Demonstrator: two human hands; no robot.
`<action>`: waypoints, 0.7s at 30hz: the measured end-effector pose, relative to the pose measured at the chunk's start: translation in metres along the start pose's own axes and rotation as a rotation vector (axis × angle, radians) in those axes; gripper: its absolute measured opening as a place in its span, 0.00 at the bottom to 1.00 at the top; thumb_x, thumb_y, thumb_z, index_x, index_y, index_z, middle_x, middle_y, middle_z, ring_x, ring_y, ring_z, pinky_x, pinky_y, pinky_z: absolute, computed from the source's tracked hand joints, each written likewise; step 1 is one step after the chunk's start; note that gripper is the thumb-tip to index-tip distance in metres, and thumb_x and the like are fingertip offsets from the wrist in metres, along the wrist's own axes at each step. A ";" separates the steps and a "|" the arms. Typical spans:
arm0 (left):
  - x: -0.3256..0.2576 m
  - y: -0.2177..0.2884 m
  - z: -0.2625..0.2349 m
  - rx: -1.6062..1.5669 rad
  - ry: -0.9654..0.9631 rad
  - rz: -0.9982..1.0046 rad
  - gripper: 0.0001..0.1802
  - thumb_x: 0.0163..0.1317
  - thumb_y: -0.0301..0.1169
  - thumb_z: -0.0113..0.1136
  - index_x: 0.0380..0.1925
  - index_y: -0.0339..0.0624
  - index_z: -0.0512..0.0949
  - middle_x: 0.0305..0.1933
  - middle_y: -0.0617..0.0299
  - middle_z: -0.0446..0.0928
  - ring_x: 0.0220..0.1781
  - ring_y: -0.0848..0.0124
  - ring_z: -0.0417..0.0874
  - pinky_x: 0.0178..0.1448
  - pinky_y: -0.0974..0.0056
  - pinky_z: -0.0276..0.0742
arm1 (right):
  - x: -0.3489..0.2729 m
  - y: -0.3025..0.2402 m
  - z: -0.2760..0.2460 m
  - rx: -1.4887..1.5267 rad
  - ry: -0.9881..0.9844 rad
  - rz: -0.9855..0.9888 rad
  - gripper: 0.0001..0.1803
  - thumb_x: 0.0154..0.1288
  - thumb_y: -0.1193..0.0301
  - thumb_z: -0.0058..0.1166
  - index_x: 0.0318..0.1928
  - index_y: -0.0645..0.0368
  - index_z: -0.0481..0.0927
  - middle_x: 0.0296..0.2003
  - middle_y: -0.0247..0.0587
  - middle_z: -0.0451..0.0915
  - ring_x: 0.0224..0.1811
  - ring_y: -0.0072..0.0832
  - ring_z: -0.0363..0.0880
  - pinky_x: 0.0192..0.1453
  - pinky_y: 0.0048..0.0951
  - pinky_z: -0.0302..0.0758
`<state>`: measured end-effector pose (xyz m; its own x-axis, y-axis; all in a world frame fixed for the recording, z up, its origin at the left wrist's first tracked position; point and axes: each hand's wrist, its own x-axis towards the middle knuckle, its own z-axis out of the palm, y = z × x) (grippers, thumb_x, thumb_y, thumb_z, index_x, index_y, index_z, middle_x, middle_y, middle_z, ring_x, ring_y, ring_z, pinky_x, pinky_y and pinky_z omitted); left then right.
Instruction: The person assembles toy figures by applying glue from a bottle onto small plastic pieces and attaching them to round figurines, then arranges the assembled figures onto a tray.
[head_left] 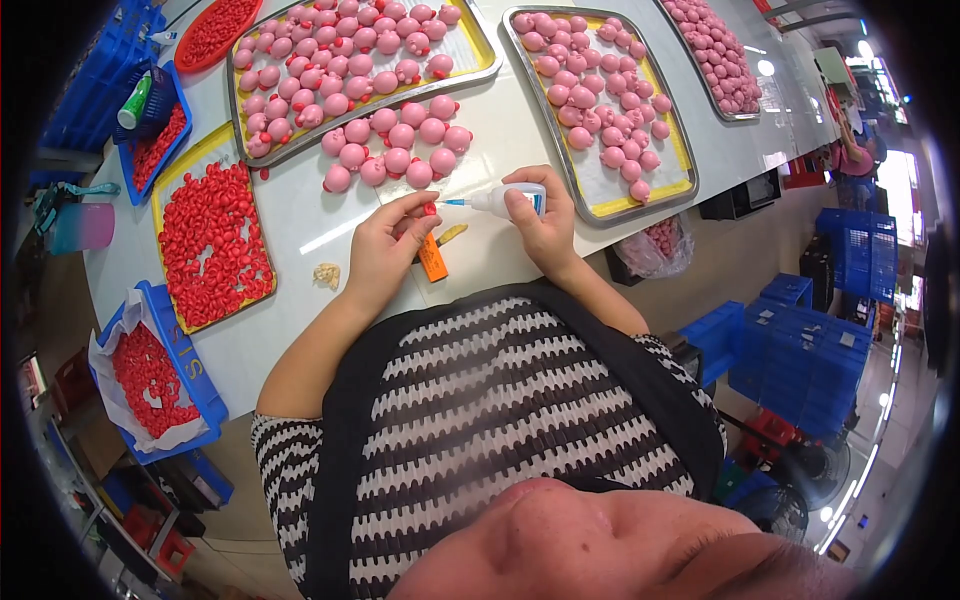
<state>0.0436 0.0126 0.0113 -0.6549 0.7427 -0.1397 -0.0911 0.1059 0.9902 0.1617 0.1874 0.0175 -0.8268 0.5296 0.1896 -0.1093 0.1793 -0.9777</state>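
Left hand (pixel 382 248): thumb and fingertips pinch a small red piece (pixel 430 209), up off the table; probably a light hold that leaves one side free.
Right hand (pixel 547 228): fingers and thumb wrapped round a white squeeze bottle (pixel 490 203), laid nearly flat so its blue nozzle (pixel 458 202) points at the red piece; looks chosen for aim plus thumb squeeze. Tip is at or just beside it, can't tell if touching.
Orange bar (pixel 433 262): on the table by the left fingers, closest clutter to the hands.
Beige lump (pixel 327 276): left of the left forearm, out of the way.
Loose pink balls (pixel 400 138): grouped just past the hands, presumably for short reach; they block a straight path to the left pink tray (pixel 484 52).
Right pink tray (pixel 598 186): beyond the right hand, part filled.
Red-piece tray (pixel 214 150): on the left, same side as the pinching hand, likely for easy pickup.
Blue bin (pixel 205 388): left table edge, paper-lined, more red pieces.
Far tray (pixel 737 117): far right, packed with pink pieces.
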 end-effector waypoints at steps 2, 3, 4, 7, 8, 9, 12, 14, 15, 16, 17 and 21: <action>0.000 0.000 0.000 -0.002 -0.002 -0.010 0.15 0.61 0.25 0.56 0.49 0.35 0.75 0.40 0.59 0.78 0.39 0.76 0.80 0.43 0.73 0.75 | 0.000 0.000 0.000 -0.005 0.004 -0.012 0.12 0.64 0.67 0.53 0.42 0.62 0.71 0.33 0.32 0.73 0.34 0.16 0.69 0.37 0.19 0.67; 0.000 0.000 0.000 0.004 -0.003 -0.004 0.15 0.61 0.25 0.56 0.49 0.35 0.75 0.40 0.59 0.78 0.38 0.76 0.80 0.43 0.73 0.75 | 0.000 0.001 0.000 -0.005 0.002 -0.021 0.12 0.64 0.67 0.53 0.42 0.62 0.71 0.33 0.32 0.72 0.33 0.16 0.69 0.37 0.19 0.67; 0.000 0.000 0.000 0.009 -0.004 0.002 0.15 0.61 0.25 0.56 0.49 0.34 0.75 0.40 0.58 0.78 0.38 0.77 0.80 0.42 0.73 0.75 | -0.001 0.001 0.000 -0.005 0.001 -0.030 0.13 0.64 0.67 0.53 0.42 0.62 0.71 0.33 0.33 0.72 0.33 0.15 0.69 0.37 0.19 0.67; 0.000 0.000 0.001 -0.011 0.005 0.004 0.15 0.61 0.25 0.56 0.49 0.34 0.75 0.40 0.58 0.78 0.39 0.76 0.80 0.43 0.72 0.75 | -0.002 0.001 0.000 0.001 0.002 -0.022 0.13 0.64 0.66 0.54 0.42 0.62 0.71 0.32 0.33 0.72 0.33 0.15 0.69 0.36 0.19 0.68; 0.000 0.000 0.000 -0.010 0.006 0.003 0.15 0.61 0.25 0.56 0.49 0.34 0.75 0.40 0.58 0.78 0.39 0.76 0.80 0.43 0.72 0.75 | -0.002 0.001 0.000 0.001 0.001 -0.022 0.13 0.64 0.66 0.54 0.42 0.62 0.71 0.32 0.33 0.72 0.33 0.15 0.69 0.36 0.19 0.68; 0.000 0.001 0.000 -0.002 0.003 -0.001 0.15 0.61 0.25 0.56 0.49 0.34 0.75 0.40 0.57 0.78 0.39 0.76 0.80 0.43 0.72 0.75 | -0.002 0.001 0.000 -0.009 0.013 -0.047 0.13 0.64 0.66 0.54 0.42 0.62 0.72 0.32 0.33 0.73 0.32 0.16 0.69 0.36 0.19 0.68; 0.000 0.001 0.000 0.007 0.003 0.002 0.16 0.61 0.25 0.56 0.49 0.34 0.75 0.40 0.57 0.78 0.39 0.75 0.80 0.44 0.72 0.75 | -0.002 -0.001 0.000 -0.014 0.022 -0.069 0.13 0.63 0.67 0.54 0.42 0.63 0.72 0.32 0.33 0.73 0.32 0.16 0.70 0.36 0.18 0.68; -0.001 0.001 0.000 0.008 0.008 0.009 0.16 0.62 0.25 0.56 0.50 0.34 0.75 0.40 0.57 0.78 0.40 0.75 0.80 0.44 0.72 0.75 | -0.003 -0.002 0.000 -0.006 0.017 -0.067 0.13 0.63 0.67 0.54 0.42 0.63 0.72 0.32 0.33 0.73 0.32 0.16 0.70 0.36 0.18 0.68; -0.001 0.001 0.000 0.023 0.009 0.023 0.16 0.62 0.25 0.56 0.49 0.34 0.75 0.40 0.57 0.78 0.40 0.75 0.80 0.44 0.72 0.76 | -0.002 -0.001 0.000 -0.020 0.016 -0.077 0.13 0.63 0.67 0.54 0.42 0.63 0.72 0.32 0.33 0.73 0.32 0.16 0.70 0.35 0.19 0.68; -0.001 0.001 0.000 0.038 0.010 0.037 0.16 0.62 0.26 0.56 0.49 0.34 0.75 0.40 0.57 0.78 0.40 0.75 0.80 0.44 0.72 0.76 | -0.002 -0.001 0.000 -0.034 0.014 -0.087 0.12 0.63 0.67 0.54 0.41 0.62 0.72 0.31 0.33 0.74 0.31 0.16 0.70 0.34 0.19 0.68; -0.001 0.001 0.000 0.038 0.011 0.037 0.16 0.62 0.26 0.56 0.49 0.34 0.75 0.40 0.57 0.78 0.40 0.75 0.80 0.44 0.72 0.76 | -0.002 0.000 0.001 -0.034 0.014 -0.087 0.12 0.63 0.67 0.54 0.41 0.62 0.72 0.31 0.33 0.74 0.31 0.16 0.70 0.34 0.19 0.68; 0.000 0.001 0.001 0.023 0.006 0.053 0.15 0.62 0.26 0.56 0.48 0.34 0.75 0.40 0.56 0.79 0.39 0.75 0.81 0.44 0.71 0.76 | -0.002 0.000 0.001 -0.059 0.001 -0.093 0.12 0.63 0.67 0.55 0.41 0.62 0.72 0.29 0.33 0.74 0.29 0.15 0.71 0.32 0.18 0.68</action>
<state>0.0446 0.0132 0.0127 -0.6631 0.7435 -0.0866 -0.0388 0.0814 0.9959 0.1629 0.1853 0.0168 -0.8137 0.5096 0.2796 -0.1527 0.2767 -0.9488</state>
